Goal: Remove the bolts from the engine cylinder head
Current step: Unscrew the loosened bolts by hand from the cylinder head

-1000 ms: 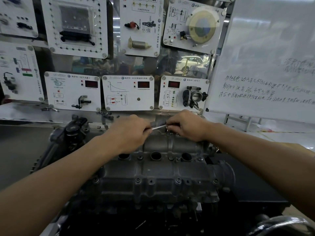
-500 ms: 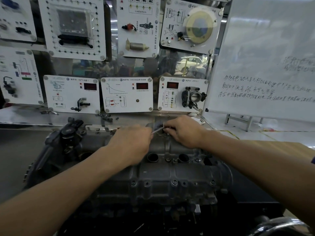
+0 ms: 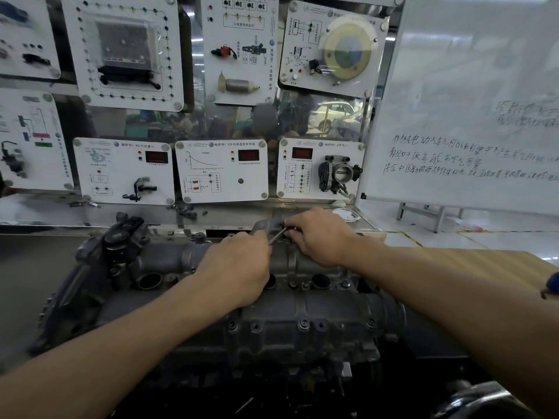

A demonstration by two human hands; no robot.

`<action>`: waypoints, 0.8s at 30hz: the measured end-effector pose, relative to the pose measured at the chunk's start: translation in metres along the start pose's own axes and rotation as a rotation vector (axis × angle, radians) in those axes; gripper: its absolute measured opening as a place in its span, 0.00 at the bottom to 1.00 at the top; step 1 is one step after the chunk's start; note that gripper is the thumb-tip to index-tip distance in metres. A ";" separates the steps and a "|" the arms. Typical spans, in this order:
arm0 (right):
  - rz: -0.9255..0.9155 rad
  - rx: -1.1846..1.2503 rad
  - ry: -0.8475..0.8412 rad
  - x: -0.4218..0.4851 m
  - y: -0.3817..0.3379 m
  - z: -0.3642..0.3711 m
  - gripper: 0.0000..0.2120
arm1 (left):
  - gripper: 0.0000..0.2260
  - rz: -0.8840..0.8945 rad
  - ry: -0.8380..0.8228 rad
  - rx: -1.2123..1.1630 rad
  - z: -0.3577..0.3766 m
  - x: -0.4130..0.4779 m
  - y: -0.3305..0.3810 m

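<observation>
Currently, the engine cylinder head (image 3: pixel 302 316) lies lengthwise across the centre of your view, directly below your forearms and in front of the display wall. Bolts (image 3: pixel 303 324) sit in a row along its near flange. More bolt heads show on top, beside the round wells (image 3: pixel 320 281).

A slim metal tool (image 3: pixel 276 236) stands tilted over the far edge of the head, between your two hands. Your left hand (image 3: pixel 236 267) rests over the top of the head with its fingers curled round the lower end of the tool. Your right hand (image 3: pixel 320 237) is at the far edge, its fingers curled down over the upper end of the tool. Whether the tool is seated on a bolt cannot be told, because the fingers hide the tip.

A dark housing (image 3: pixel 127 234) is mounted at the left end of the head. To the right, a wood-coloured surface (image 3: pixel 484 264) lies beside the engine.

Behind the head, white training panels cover the wall. One carries a throttle body (image 3: pixel 337 172), and three in the lower row carry small red displays (image 3: pixel 248 154). A whiteboard (image 3: pixel 469 86) with handwritten lines stands at upper right.
</observation>
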State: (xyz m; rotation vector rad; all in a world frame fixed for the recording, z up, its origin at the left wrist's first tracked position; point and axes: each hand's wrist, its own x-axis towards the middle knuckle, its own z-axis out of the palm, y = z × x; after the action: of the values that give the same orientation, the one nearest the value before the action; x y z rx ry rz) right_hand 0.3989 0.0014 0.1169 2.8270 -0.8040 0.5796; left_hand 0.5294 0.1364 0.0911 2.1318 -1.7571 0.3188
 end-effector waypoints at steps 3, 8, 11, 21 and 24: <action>-0.001 0.014 -0.013 -0.002 0.000 -0.002 0.11 | 0.09 -0.066 0.014 0.006 0.001 -0.003 0.009; 0.012 0.074 0.011 -0.004 0.002 0.002 0.12 | 0.08 -0.167 0.049 -0.011 0.003 -0.007 0.025; -0.001 0.100 0.031 -0.005 0.003 0.006 0.12 | 0.06 -0.203 0.073 0.011 0.004 -0.007 0.031; -0.035 0.202 0.017 -0.006 0.008 0.008 0.09 | 0.09 -0.275 0.141 0.000 0.009 -0.013 0.047; -0.047 0.192 0.023 -0.007 0.006 0.007 0.09 | 0.11 -0.323 0.171 0.000 0.011 -0.014 0.051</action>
State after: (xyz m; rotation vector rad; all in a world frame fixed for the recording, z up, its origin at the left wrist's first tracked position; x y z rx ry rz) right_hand 0.3924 -0.0018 0.1077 2.9966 -0.7109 0.7168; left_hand 0.4762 0.1364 0.0825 2.2680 -1.2945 0.3987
